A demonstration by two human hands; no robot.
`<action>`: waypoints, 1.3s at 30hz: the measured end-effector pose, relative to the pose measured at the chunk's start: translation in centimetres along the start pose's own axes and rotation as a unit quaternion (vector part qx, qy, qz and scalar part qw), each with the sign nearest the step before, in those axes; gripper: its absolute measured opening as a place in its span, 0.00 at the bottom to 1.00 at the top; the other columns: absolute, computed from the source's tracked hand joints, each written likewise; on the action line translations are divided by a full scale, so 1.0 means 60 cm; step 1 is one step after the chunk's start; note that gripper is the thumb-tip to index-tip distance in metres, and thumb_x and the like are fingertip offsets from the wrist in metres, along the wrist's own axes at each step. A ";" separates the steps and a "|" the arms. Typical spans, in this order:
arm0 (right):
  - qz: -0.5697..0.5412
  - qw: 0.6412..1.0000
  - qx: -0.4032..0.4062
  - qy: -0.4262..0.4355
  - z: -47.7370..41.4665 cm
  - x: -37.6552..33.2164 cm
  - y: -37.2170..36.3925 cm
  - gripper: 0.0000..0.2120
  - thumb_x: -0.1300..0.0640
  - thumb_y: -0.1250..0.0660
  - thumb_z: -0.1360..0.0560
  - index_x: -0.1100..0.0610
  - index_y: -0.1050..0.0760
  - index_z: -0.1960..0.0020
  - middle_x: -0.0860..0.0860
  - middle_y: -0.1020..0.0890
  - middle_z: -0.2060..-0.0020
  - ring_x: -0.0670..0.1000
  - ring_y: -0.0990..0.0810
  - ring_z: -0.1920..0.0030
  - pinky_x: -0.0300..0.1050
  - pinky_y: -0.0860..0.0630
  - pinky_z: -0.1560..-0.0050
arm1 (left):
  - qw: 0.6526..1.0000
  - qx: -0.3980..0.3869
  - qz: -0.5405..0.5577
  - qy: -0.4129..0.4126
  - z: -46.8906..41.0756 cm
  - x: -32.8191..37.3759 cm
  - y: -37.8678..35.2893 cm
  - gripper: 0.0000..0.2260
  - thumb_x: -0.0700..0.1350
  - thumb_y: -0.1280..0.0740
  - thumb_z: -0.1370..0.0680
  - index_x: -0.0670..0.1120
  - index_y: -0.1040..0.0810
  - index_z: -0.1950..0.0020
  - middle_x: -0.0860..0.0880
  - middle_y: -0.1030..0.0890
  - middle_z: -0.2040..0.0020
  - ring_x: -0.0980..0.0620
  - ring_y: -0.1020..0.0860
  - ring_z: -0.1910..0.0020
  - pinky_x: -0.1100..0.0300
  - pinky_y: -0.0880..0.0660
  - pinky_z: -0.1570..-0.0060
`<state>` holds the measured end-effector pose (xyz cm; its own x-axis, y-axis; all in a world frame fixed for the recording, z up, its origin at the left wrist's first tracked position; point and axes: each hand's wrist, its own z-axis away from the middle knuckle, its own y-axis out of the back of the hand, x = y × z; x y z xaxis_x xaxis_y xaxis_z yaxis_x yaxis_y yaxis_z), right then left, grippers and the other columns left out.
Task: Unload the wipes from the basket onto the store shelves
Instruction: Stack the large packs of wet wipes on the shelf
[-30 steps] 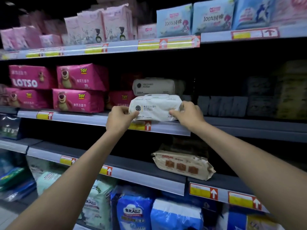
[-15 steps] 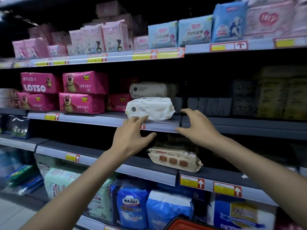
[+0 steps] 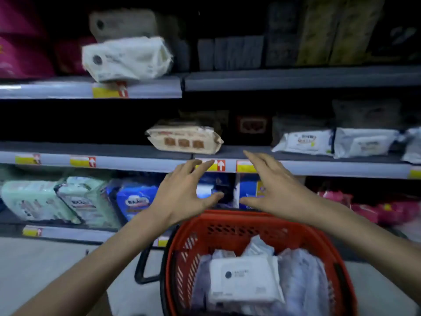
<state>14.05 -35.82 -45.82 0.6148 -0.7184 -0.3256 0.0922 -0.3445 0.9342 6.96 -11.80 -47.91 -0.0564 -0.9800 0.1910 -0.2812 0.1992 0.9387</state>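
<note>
A red plastic basket (image 3: 230, 226) stands on the floor below me, holding several wipe packs; a white pack with a dark dot (image 3: 241, 281) lies on top. My left hand (image 3: 182, 197) and my right hand (image 3: 273, 190) hover side by side above the basket's far rim, fingers spread, holding nothing. A white wipe pack (image 3: 127, 58) rests at the front edge of the upper shelf (image 3: 68, 90), with a similar pack (image 3: 123, 23) behind it. A beige pack (image 3: 184, 140) lies on the middle shelf (image 3: 125, 160).
White packs (image 3: 305, 142) sit on the middle shelf to the right. Green and blue bagged goods (image 3: 86, 199) fill the bottom shelf, with pink packs (image 3: 364, 208) at right. A black basket handle (image 3: 145, 263) hangs to the left. Grey floor (image 3: 57, 265) lies at lower left.
Both hands let go of the white pack, left it on the upper shelf and dropped toward the basket. The view tilted down, so the basket is now in full sight.
</note>
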 end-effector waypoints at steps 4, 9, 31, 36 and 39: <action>0.009 0.995 -0.097 -0.038 0.066 0.082 -0.116 0.51 0.40 0.27 0.26 0.49 0.57 0.16 0.54 0.43 0.21 0.57 0.42 0.21 0.53 0.38 0.24 | 0.992 -0.127 -0.006 -0.004 0.036 0.018 -0.140 0.43 0.76 0.46 0.30 0.59 0.39 0.18 0.51 0.30 0.23 0.46 0.31 0.24 0.47 0.30 0.29; 0.010 0.975 -0.214 -0.057 0.120 0.143 -0.221 0.54 0.40 0.25 0.28 0.51 0.58 0.16 0.55 0.43 0.22 0.59 0.39 0.23 0.53 0.34 0.27 | 0.962 -0.272 -0.030 -0.017 0.073 0.027 -0.260 0.50 0.82 0.49 0.35 0.59 0.44 0.16 0.52 0.34 0.22 0.44 0.33 0.25 0.43 0.31 0.29; 0.163 0.968 -0.185 0.054 0.146 0.178 -0.386 0.65 0.37 0.19 0.49 0.53 0.45 0.20 0.64 0.26 0.33 0.67 0.25 0.35 0.63 0.22 0.45 | 0.923 -0.376 -0.005 -0.084 0.127 -0.004 -0.412 0.62 0.67 0.24 0.34 0.58 0.69 0.19 0.48 0.36 0.29 0.43 0.36 0.30 0.47 0.25 0.40; 0.137 0.972 -0.185 0.056 0.138 0.186 -0.381 0.55 0.41 0.25 0.37 0.54 0.48 0.18 0.57 0.30 0.35 0.60 0.30 0.38 0.60 0.28 0.37 | 0.925 -0.372 0.027 -0.070 0.115 -0.001 -0.412 0.59 0.62 0.21 0.36 0.57 0.58 0.18 0.49 0.35 0.29 0.43 0.34 0.30 0.48 0.25 0.40; 0.069 0.976 -0.203 0.037 0.128 0.187 -0.361 0.54 0.43 0.25 0.35 0.52 0.49 0.18 0.53 0.34 0.32 0.57 0.35 0.34 0.54 0.31 0.34 | 0.921 -0.382 0.060 -0.051 0.098 -0.004 -0.400 0.59 0.59 0.20 0.38 0.61 0.55 0.18 0.51 0.35 0.31 0.45 0.33 0.33 0.48 0.24 0.42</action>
<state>12.91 -41.07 -70.85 0.6969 -0.6902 -0.1946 0.2977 0.0316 0.9541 8.07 -16.33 -72.20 -0.1434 -0.9385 0.3142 0.4866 0.2096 0.8481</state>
